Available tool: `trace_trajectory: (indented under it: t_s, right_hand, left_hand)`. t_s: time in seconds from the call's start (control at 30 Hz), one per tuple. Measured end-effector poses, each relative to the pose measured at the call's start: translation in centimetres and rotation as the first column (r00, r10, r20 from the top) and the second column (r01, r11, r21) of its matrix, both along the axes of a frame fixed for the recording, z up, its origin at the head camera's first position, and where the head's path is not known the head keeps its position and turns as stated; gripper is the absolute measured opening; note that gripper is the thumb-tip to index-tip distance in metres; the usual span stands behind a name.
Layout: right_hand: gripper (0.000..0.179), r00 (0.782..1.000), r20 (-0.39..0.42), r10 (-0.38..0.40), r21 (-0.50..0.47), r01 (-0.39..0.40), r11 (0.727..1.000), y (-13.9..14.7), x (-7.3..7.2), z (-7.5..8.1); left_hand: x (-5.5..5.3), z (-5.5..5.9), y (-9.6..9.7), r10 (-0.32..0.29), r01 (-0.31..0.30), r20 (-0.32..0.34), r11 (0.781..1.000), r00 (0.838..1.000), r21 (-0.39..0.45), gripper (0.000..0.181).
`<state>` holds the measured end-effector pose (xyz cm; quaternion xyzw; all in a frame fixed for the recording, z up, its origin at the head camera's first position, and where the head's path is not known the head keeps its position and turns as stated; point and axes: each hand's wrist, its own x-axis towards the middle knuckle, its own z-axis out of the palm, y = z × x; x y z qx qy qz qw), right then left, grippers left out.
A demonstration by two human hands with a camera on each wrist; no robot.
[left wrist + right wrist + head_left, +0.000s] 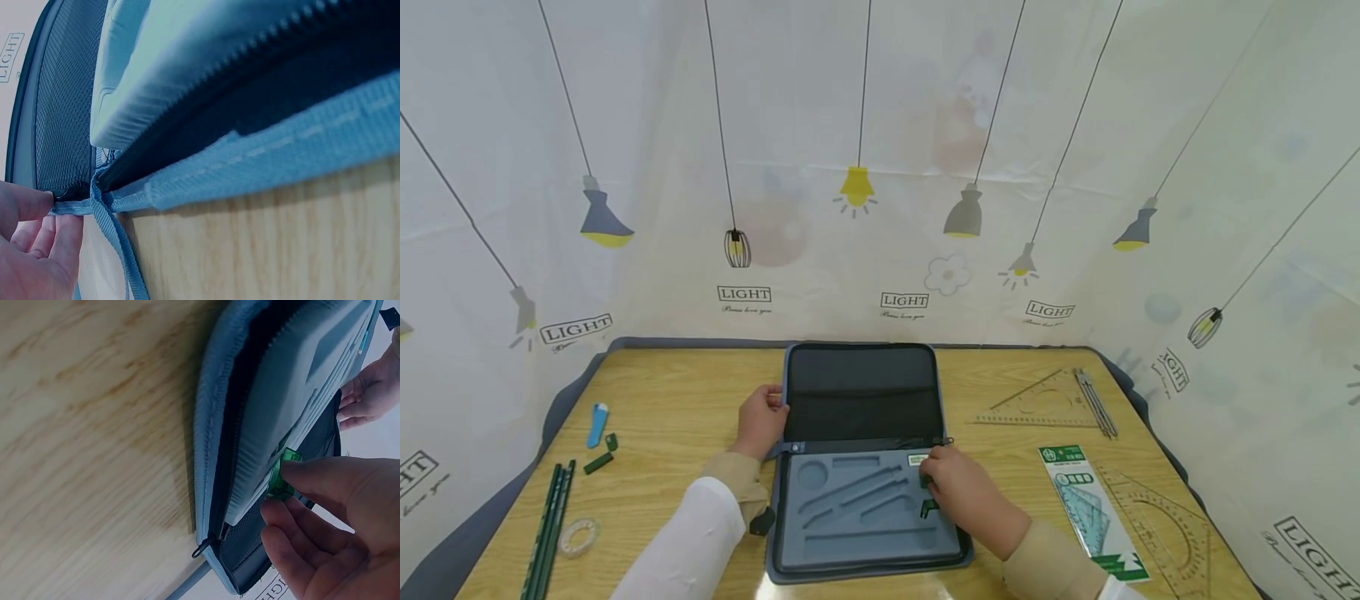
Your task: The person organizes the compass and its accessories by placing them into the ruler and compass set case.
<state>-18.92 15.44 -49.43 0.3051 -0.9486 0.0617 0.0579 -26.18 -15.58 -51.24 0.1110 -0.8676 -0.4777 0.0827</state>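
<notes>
An unzipped blue case lies spread on the table, its mesh-lined lid folded back. A grey-blue moulded tray with shaped hollows fills its near half. My left hand pinches the lid's left edge between thumb and fingers, near the hinge. At the tray's upper right corner, my right hand pinches a small translucent green plastic piece between thumb and fingertips. Just below those fingers, a dark green piece sits in the tray. A white label shows beside the hand.
Left of the case are dark green pencils, a tape roll, a blue-capped small tool and green blocks. To the right lie a clear set square, silver drawing tools, a packaged ruler set and another clear triangle.
</notes>
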Motion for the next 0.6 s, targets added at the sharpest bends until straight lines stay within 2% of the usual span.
trace_trajectory:
  t_s: [0.3, 0.6]
  right_hand:
    - [0.009, 1.0, -0.009, -0.008, 0.019, 0.009, 1.0, -0.28, 0.04, -0.14]
    - [0.012, 0.993, -0.105, 0.05, 0.105, -0.039, 0.994, -0.19, 0.01, -0.86]
  left_hand:
    - [0.02, 0.0, 0.0, -0.001, 0.001, -0.005, 1.0, 1.0, 0.007, 0.033]
    - [-0.06, -0.17, -0.11, -0.001, 0.001, -0.011, 1.0, 1.0, 0.005, 0.032]
